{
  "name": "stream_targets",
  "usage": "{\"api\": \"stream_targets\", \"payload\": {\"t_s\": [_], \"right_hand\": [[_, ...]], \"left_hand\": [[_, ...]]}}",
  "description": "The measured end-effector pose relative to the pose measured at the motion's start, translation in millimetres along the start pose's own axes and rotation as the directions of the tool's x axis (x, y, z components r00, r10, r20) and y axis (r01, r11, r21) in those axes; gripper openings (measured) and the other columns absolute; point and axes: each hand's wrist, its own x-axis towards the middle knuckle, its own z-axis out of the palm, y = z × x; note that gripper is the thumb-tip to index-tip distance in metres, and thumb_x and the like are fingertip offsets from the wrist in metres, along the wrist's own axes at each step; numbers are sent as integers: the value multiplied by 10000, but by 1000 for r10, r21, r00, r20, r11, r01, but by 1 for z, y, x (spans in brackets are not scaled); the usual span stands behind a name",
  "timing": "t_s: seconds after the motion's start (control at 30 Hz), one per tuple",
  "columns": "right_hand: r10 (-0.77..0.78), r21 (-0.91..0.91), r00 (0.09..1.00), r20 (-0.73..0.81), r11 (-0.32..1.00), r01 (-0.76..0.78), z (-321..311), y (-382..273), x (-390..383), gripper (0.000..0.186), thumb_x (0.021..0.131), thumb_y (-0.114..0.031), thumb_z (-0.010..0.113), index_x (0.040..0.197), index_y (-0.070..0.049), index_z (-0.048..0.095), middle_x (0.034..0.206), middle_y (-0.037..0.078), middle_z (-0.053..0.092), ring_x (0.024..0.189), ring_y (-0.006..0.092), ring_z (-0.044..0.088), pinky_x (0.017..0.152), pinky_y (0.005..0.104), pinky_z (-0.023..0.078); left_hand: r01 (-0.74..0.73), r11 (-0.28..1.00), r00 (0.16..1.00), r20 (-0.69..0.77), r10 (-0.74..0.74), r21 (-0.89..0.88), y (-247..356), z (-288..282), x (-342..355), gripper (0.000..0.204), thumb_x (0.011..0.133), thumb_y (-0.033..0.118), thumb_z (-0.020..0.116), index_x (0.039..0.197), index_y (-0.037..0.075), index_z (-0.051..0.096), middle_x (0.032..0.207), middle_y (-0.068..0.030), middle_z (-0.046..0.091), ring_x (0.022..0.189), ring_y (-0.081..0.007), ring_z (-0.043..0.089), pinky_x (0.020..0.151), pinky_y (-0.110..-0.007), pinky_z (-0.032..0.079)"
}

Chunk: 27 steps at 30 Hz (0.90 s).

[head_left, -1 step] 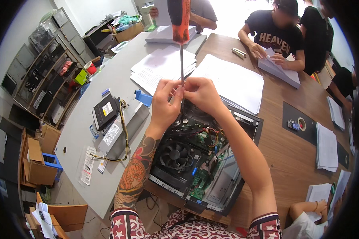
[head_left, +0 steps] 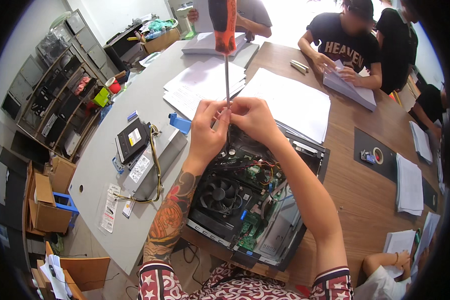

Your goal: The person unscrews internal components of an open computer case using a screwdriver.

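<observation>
An upright screwdriver [head_left: 223, 30] with an orange and black handle stands over an opened desktop computer case [head_left: 277, 245]. Both my hands meet on its thin metal shaft. My left hand [head_left: 210, 125] pinches the shaft between thumb and fingers, and my right hand [head_left: 252, 117] is closed against it from the other side. Anything small between the fingertips is hidden. Below my hands the shaft runs down into the far part of the case. Inside the case I see a black cooling fan [head_left: 219, 195], a green circuit board [head_left: 250, 234] and coloured wires.
Left of the case lie a metal power supply [head_left: 152, 167] with cables, a black optical drive [head_left: 133, 141] and a blue plastic piece [head_left: 179, 123]. Paper stacks [head_left: 290, 102] lie beyond the case. Across the table a person [head_left: 342, 55] handles papers; a tape roll [head_left: 378, 156] lies at right.
The screwdriver's handle has tilted very slightly to the left. My hands stay in place on the shaft.
</observation>
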Motion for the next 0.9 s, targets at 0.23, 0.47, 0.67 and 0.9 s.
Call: {"api": "stream_targets", "payload": {"t_s": [0.23,0.47,0.67,0.9], "right_hand": [[-91,9,995,-43,996,92,6,1,0,159,846,-108,652,888,41,684,762,181,701,664,276,675,682,354,524],[-64,7,995,79,998,64,1,1,-1,164,900,-83,596,972,48,664,786,233,666,683,299,661,696,369,512],[-118,49,990,78,992,115,7,-3,0,178,905,-118,633,1004,18,694,784,199,687,715,250,687,717,342,523],[-30,12,994,106,999,29,8,-4,1,239,895,-207,698,1027,-10,726,799,167,729,720,197,709,709,328,546]], "left_hand": [[66,998,997,-35,-66,-4,-2,5,-2,201,900,102,662,1089,33,663,950,-97,578,770,-194,604,681,-313,503],[102,995,995,-19,-103,-15,2,4,0,227,921,102,645,1142,60,680,989,-84,580,812,-168,615,688,-289,498],[203,964,978,87,-190,-173,-2,-13,18,166,942,119,646,1067,46,728,969,-83,658,813,-145,649,707,-273,515],[442,795,894,127,-430,-415,-4,-8,16,174,879,66,737,1011,-48,727,888,-96,742,821,-121,687,731,-232,544]]}}
